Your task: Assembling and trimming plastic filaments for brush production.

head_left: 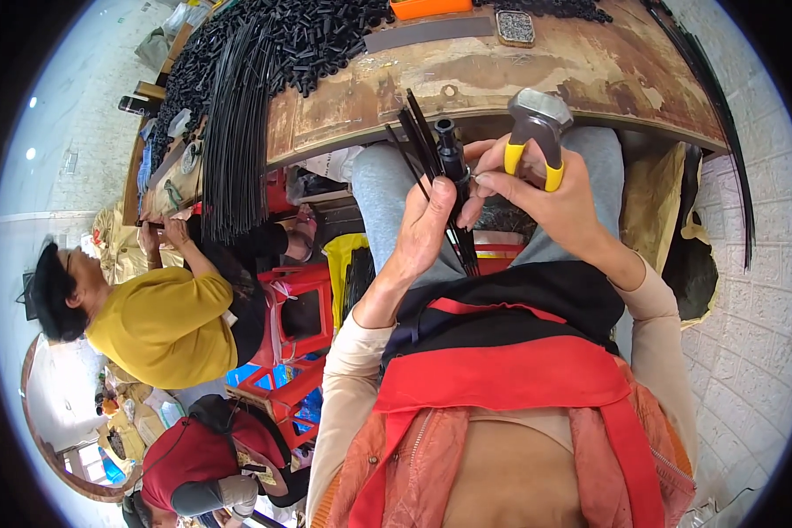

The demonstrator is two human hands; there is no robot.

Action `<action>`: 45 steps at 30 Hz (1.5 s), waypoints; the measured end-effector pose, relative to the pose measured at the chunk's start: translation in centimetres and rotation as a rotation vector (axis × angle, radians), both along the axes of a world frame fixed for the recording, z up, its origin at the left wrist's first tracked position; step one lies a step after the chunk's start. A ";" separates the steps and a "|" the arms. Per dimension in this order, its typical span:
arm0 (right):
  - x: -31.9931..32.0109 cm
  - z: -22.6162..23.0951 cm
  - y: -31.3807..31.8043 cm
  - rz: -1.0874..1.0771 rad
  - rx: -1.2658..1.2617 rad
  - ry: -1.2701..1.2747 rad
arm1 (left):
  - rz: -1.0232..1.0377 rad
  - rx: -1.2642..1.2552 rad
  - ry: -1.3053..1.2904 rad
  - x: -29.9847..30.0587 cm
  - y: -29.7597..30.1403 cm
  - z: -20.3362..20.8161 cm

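Observation:
My left hand [427, 224] is closed around a bunch of thin black rods [421, 132] and a black ribbed plastic fitting [450, 145], held upright over my lap. In my right hand [576, 194] sits a pair of pincers [541, 112] with a steel head and yellow handles, head pointing away from me. The right thumb and fingertip also pinch at the fitting's side, on something too small to make out. The hands nearly meet beside the fitting, just off the front edge of the wooden bench [590, 53].
On the bench lie a heap of black plastic fittings [299, 48], long black rods [238, 141], a grey strip [429, 33], a small box of metal bits [515, 28] and an orange tray [431, 8]. Two people [163, 330] work at left near red stools [301, 308].

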State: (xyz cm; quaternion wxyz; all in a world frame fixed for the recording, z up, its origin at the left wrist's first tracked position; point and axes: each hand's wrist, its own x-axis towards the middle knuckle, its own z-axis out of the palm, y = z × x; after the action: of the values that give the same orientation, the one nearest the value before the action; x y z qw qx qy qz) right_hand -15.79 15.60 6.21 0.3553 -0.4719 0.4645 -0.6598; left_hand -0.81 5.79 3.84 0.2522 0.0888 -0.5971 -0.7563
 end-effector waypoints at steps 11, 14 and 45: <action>-1.2 -0.5 -1.1 -0.113 -0.113 0.423 | -0.013 0.014 -0.003 -0.2 -0.1 0.0; -1.1 1.0 -1.4 -0.120 -0.016 0.346 | -0.092 0.036 0.059 -0.4 -1.0 -0.3; -3.8 6.2 3.0 0.595 0.903 0.177 | -0.163 0.078 0.027 0.6 -1.9 -0.7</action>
State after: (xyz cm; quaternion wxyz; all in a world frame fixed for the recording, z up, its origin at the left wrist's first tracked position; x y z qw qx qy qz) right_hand -19.60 18.65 12.46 0.6531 -0.4374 0.5762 -0.2238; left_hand -0.25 3.86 3.10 0.1942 0.0396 -0.5690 -0.7981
